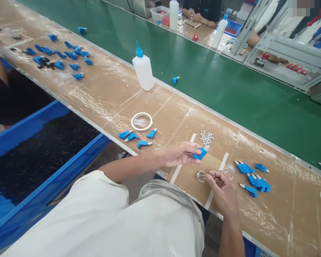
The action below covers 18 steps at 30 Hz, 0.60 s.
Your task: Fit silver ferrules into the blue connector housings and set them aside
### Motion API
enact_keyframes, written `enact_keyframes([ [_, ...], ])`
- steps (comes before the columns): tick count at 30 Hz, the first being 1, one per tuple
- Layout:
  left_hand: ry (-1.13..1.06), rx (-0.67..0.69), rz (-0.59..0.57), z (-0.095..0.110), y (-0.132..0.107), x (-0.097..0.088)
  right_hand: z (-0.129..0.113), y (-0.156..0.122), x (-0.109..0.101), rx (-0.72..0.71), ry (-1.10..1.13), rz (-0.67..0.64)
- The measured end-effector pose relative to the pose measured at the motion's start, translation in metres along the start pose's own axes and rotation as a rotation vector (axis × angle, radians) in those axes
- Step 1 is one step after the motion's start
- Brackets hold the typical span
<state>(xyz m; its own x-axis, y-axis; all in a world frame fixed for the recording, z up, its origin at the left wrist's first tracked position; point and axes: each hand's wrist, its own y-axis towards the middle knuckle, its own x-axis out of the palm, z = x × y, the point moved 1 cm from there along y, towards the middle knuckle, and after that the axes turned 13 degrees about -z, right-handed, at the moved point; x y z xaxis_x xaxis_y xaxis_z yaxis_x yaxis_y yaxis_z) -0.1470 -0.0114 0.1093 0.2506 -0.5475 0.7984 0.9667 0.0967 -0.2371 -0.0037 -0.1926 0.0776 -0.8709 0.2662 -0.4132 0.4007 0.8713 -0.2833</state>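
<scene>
Head view: left hand pinching blue plastic part between thumb and fingertips, just above small round dish. Right hand closed on thin stick, tip in dish. Pile of tiny metal bits beyond dish. Risks: light pinch, so part could slip onto dish; stick jab could tip dish; a sleeve sweep could scatter bits.

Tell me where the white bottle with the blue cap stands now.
In the head view, the bottle stands upright on the brown bench, left of centre, by the edge of the green belt and beyond the tape ring.
</scene>
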Motion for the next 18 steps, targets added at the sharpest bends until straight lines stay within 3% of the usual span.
enact_keyframes([
  [18, -0.052, -0.051, 0.027, -0.008, 0.002, -0.013, -0.008, 0.001, 0.007, -0.128, -0.222, 0.021],
])
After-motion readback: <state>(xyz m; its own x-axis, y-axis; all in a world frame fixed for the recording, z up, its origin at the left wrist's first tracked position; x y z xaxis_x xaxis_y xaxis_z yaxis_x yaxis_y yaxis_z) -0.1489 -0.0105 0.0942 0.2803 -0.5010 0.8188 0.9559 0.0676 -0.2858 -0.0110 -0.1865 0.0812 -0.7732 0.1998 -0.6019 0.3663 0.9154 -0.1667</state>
